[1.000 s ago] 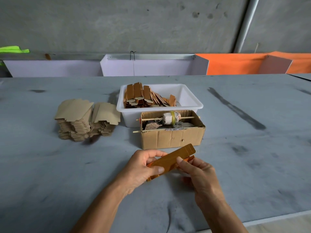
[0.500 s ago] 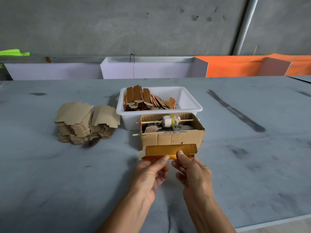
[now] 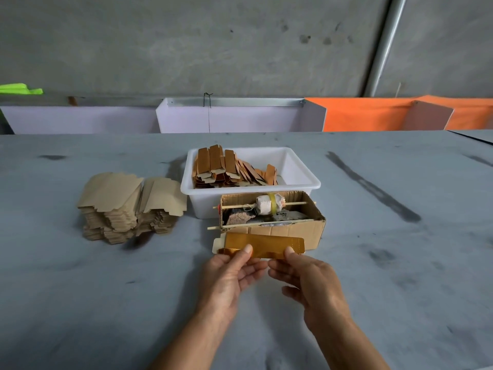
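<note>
Gold card blank (image 3: 262, 245) is held low over the table (image 3: 80, 289), just in front of the cardboard box (image 3: 293, 231), with the left hand (image 3: 232, 273) and right hand (image 3: 312, 279) each pinching its near edge. To fold it well, I judge the 2 thumbs should press evenly along the crease so the panel turns straight. The scuffed grey table also bears a white tub (image 3: 301, 180) of folded pieces and a stack of flat blanks (image 3: 128, 206), below a concrete wall (image 3: 213, 44).

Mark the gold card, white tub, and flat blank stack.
gold card (image 3: 264, 243): head view, middle of its shiny face.
white tub (image 3: 298, 166): head view, bare inner right wall.
flat blank stack (image 3: 112, 190): head view, top sheet.
</note>
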### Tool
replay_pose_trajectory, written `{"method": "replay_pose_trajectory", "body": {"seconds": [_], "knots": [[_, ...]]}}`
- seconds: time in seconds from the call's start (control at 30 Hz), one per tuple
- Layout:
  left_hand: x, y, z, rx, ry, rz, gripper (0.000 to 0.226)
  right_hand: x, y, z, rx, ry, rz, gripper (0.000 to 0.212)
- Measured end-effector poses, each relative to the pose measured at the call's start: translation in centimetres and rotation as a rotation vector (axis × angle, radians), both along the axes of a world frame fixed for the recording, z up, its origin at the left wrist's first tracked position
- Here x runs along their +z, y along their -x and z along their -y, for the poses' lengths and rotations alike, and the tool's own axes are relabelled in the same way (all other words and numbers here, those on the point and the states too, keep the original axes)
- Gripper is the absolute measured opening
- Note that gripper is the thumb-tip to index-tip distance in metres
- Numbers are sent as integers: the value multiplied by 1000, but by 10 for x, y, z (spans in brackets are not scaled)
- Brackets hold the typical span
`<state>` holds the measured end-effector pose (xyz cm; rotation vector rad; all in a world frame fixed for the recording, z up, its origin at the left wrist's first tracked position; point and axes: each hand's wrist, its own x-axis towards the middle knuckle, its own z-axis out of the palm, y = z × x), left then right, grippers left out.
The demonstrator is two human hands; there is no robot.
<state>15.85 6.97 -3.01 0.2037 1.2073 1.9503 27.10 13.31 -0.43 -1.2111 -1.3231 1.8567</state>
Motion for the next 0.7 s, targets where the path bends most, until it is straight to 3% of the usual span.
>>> {"method": "replay_pose_trajectory", "body": {"seconds": [0.13,0.23,0.33,0.53,0.7], "knots": [[-7,5,-2,37,14,-7,9,8,-7,-15,-166,-552,281,11],[-12,7,-4,47,38,9,12,27,-6,-35,-213,-843,312,11],[-14,5,-7,41,43,-36,16,43,11,-59,-75,-941,432,13],[-18,6,-8,50,30,-88,24,42,53,-103,261,-1040,853,19],[-19,8,-7,49,3,-101,20,30,72,-117,325,-1069,1073,30]]}}
